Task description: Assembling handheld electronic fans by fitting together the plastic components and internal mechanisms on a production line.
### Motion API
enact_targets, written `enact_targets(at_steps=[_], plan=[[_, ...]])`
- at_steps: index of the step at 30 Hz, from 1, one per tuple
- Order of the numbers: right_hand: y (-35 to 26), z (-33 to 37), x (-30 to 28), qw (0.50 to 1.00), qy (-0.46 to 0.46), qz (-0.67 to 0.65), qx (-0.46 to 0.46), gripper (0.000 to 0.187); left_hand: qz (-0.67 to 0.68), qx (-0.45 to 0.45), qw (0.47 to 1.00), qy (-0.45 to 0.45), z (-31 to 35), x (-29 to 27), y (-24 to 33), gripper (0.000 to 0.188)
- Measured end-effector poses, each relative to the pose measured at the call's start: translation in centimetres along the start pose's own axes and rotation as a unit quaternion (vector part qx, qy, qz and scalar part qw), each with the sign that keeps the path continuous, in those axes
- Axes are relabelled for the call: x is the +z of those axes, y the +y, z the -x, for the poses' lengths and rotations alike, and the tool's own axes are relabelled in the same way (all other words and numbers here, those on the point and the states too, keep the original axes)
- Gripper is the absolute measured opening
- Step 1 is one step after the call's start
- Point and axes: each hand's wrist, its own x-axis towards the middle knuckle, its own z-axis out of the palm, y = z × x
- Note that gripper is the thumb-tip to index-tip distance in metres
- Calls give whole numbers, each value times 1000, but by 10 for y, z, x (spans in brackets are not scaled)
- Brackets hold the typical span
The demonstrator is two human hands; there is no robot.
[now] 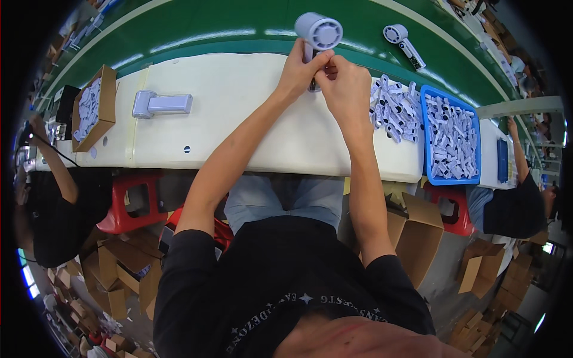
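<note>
A pale lilac handheld fan [319,31] stands upright at the far edge of the white table, its round grille turned toward me. Wrapped around its handle is my left hand [293,74]. My right hand [346,85] is closed in a pinch against the front of the handle, just below the fan head; whatever sits between those fingertips is too small to make out. To the right of my right hand lies a heap of small lilac plastic parts [395,112]. Another handheld fan [161,104] rests on its side on the table at the left.
A blue basket [425,140] full of similar parts stands at the table's right end. At the left, a cardboard box [106,116] holds more. On the green conveyor belt [227,21] lies a third fan [406,46]. People sit on both sides; open cartons [421,232] and red stools [134,203] are below.
</note>
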Motion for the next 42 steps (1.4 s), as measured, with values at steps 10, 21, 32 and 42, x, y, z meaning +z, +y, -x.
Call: enact_targets(at_steps=[10, 21, 32, 42], plan=[[-2, 14, 13, 999, 11, 42, 28, 25, 63, -50, 990, -115, -12, -14, -1, 44], [15, 31, 6, 990, 34, -139, -3, 51, 148, -27, 954, -261, -7, -16, 10, 52], [44, 61, -21, 983, -141, 8, -118, 55, -464, 219, 854, -87, 59, -46, 65, 61], [54, 73, -29, 968, -173, -66, -169, 50, -683, 269, 609, -301, 69, -19, 57, 48]])
